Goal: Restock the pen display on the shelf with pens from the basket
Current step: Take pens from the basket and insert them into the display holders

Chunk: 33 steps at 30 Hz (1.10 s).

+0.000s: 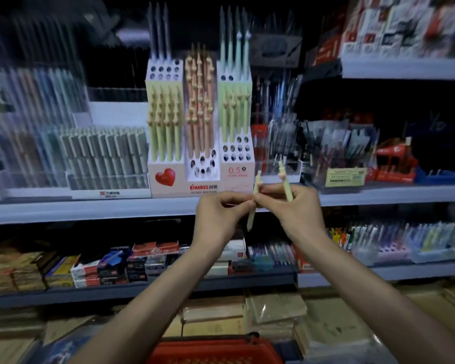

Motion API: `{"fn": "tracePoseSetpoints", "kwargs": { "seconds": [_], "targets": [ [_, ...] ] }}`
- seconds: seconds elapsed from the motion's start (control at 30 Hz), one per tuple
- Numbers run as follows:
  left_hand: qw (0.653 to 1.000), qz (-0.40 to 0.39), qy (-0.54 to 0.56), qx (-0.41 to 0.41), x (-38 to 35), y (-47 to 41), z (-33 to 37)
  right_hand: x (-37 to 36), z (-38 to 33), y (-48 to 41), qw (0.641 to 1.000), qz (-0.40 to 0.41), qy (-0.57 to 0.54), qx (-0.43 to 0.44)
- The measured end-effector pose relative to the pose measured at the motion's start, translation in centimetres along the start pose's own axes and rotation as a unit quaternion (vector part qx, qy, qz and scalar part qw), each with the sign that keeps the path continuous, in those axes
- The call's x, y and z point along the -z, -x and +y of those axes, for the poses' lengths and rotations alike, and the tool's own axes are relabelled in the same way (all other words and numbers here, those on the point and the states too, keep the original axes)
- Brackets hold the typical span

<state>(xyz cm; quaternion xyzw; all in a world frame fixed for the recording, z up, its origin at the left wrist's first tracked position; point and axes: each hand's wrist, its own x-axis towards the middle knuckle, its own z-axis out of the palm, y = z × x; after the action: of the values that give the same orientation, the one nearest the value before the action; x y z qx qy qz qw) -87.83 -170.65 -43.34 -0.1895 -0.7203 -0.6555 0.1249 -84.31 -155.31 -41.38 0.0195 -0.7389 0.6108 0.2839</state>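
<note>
Left grip point(221, 214) pinches an upright pen point(251, 219), pale green, at mid-barrel, tip pointing down. Right grip point(296, 206) is curled round a slanted pen point(286, 185) of the same colour, and its fingertips also meet the upright pen. This looks like a hand-over or the two pens being separated; I cannot tell which. Both pens are held in the air just in front of the shelf point(90, 210) edge, below the pen display point(236, 179), and neither is seated yet. The display is a three-column card stand. The green column on the right has pens in its rear rows and open holes across its front rows. The peach middle column point(200, 106) has open holes at the front. The yellow-green left column point(164, 119) has open holes near the top. Judgement: restocking is partway through, with many holes left to fill, and the green column's front rows are the likely target for the pens in hand. The red basket point(213, 349) sits at the bottom edge of the view; its contents are not visible. Legible writing: "0.5" on the green column's front panel and "HANSS" in red on the middle panel, followed by characters I cannot read. The left panel carries a red heart point(165, 176). The smaller print lines, the yellow card point(346, 177) on the tub to the right, and the other shelf labels are too blurred to read.
</note>
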Motion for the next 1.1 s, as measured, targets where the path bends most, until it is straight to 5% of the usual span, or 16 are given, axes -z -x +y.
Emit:
{"fn": "tracePoseSetpoints", "kwargs": {
  "seconds": [0.3, 1.1],
  "targets": [
    [0.989, 0.062, -0.092, -0.094, 1.6, -10.4, 8.0, -2.1, -8.1, -10.8, 0.997, 0.023, 0.022, 0.066],
    [0.97, 0.14, -0.198, -0.023, 0.0, -17.7, 7.3, -4.9, -5.8, -19.4, 0.998, 0.045, 0.048, 0.025]
  ]
}}
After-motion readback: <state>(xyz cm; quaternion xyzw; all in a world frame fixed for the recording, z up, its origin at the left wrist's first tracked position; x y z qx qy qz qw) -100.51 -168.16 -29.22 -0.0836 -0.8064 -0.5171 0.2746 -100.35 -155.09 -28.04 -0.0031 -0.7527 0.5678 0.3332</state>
